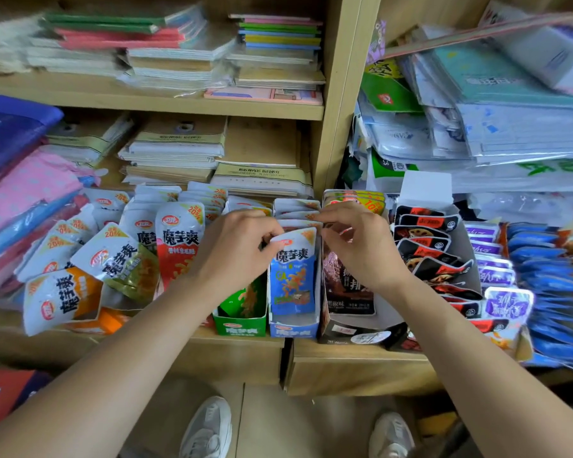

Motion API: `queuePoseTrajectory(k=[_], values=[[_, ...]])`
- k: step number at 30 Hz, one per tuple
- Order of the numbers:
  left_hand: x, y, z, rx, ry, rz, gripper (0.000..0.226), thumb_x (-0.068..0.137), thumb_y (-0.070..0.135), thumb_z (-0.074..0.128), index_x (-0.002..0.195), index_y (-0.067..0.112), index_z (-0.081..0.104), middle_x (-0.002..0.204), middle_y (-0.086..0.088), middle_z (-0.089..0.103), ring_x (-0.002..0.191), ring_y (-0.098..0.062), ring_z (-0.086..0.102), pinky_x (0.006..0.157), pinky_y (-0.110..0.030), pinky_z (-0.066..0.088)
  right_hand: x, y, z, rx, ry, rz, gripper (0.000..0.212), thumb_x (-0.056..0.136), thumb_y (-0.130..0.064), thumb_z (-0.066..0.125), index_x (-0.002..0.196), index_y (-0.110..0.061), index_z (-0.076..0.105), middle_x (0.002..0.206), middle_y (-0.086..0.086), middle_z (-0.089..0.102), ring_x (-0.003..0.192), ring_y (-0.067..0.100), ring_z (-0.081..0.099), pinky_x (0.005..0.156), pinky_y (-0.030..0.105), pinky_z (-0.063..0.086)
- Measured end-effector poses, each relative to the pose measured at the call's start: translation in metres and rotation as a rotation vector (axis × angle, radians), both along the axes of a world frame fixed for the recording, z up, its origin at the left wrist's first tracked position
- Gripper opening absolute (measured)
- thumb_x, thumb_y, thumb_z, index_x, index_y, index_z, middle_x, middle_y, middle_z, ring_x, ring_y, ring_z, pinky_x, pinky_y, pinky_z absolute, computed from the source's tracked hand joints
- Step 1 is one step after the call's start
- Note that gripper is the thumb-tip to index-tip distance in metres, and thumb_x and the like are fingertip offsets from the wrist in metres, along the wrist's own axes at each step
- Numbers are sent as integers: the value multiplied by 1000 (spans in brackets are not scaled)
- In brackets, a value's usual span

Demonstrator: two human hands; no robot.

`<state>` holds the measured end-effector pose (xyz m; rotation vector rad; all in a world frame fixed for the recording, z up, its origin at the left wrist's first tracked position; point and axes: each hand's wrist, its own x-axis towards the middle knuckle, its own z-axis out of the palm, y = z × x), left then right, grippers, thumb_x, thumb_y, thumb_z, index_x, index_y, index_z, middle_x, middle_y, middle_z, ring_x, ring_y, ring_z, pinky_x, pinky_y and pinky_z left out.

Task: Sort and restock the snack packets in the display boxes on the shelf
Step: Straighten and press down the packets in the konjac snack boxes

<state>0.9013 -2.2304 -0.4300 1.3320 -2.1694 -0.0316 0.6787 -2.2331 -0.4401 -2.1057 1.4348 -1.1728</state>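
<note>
Fingers (269, 233) of the left hand (242, 249) pinch the top left corner of a blue packet (293, 279), which stands upright at the front of the blue box (293, 329) in the head camera's view, the only one on offer. On the right hand (361, 249), the fingers (336, 223) are curled at the top right corner, thumb and forefinger apparently closed on the edge of the row (296, 209) packed just behind. The packet lies directly between the two hands, long axis vertical, its lower half down inside the box at the front edge of the shelf (351, 353). A green box (240, 327) touches the blue one on the left and a dark box (348, 325) on the right. Both hands are equally near, but only the left clearly holds the front packet. Both forearms reach in from the lower corners, knuckles up and wrists bent inward over the box. Any seating of the packet would probably go straight down between the box walls. A loose pile (113, 259) of unsorted packets lies to the left, nearer the left hand.
</note>
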Motion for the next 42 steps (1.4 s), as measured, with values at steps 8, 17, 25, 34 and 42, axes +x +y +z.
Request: queuePoseTrajectory(k=[8,17,25,34,42], values=[[-16,-13,-8,-96,-129,78,19,77,34,86,85,26,70,81,10,64,78,-15,61,55,-23,35,4,2,-7,-54,171,25,53,84,-21,81,134,-15,64,131,1,55,87,7,55,84,27,54],[-22,-8,-14,-144,-104,175,54,69,34,89,110,23,57,103,2,55,94,-22,59,73,-38,53,11,-7,-11,-117,481,-114,73,89,-42,67,154,-25,40,160,-4,39,124,32,41,104,48,42],[-13,-11,-20,-125,-279,195,83,81,49,76,152,19,44,148,4,51,126,-24,47,97,-45,50,10,-11,-6,-13,650,-160,78,94,-58,51,161,-34,17,165,-15,21,130,33,30,95,48,32],[-9,-16,-11,-36,-290,116,92,81,58,72,157,25,33,158,6,39,125,-24,43,101,-43,44,18,1,-4,-62,670,-93,78,91,-64,32,158,-24,28,168,-8,17,149,31,23,111,57,30],[3,6,-6,-165,-64,-16,29,82,31,80,109,21,77,110,8,69,105,-16,56,88,-36,52,20,13,1,-242,590,-70,44,88,-35,62,132,-27,61,146,-5,53,137,30,42,98,54,36]])
